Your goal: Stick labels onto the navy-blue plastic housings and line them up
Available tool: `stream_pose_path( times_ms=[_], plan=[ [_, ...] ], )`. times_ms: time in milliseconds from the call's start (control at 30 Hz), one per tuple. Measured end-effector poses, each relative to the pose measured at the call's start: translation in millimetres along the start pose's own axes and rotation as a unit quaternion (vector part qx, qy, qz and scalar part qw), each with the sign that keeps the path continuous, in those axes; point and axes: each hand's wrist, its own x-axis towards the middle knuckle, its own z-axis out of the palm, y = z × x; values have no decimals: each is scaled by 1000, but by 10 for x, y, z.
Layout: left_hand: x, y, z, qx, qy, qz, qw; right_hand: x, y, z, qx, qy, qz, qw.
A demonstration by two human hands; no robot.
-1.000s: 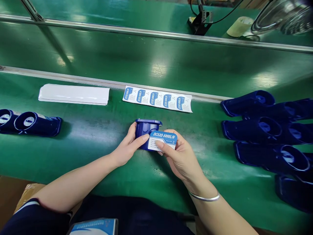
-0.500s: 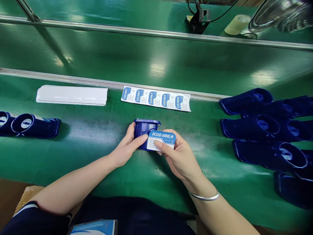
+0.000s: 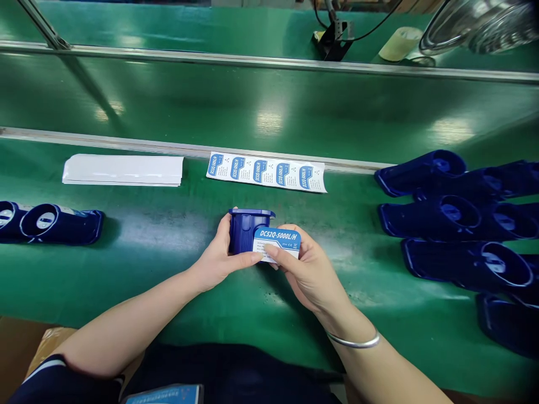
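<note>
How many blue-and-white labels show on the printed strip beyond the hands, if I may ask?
5, in one row along the strip: the leftmost label, the second label, the middle label, the fourth label and the rightmost label. More may lie hidden underneath.

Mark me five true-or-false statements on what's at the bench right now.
1. The left hand holds a blue part. True.
2. The right hand holds a blank label. False: it reads DC52Q-5000L/H.
3. A bracelet circles the right wrist. True.
4. The label sheet lies left of the white paper. False: it lies to its right.
5. The other blue parts are all on the right. False: some sit at left.
</note>
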Motion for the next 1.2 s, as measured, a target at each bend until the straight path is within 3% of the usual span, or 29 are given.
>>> stream_pose_path(
  times_ms=[800,900,1067,1200],
  plan=[
    [-25,27,-3,2,8,-19,1000,21,-34,35,24,4,12,1000],
    [-20,21,25,-20,32,-25,999,6,-10,54,12,6,2,1000],
    [-12,38,113,-49,135,-25,989,-38,59,84,-26,-20,-25,999],
    [-23,76,131,-72,121,-40,989,-1,38,76,-12,-18,-48,999]
  ],
)
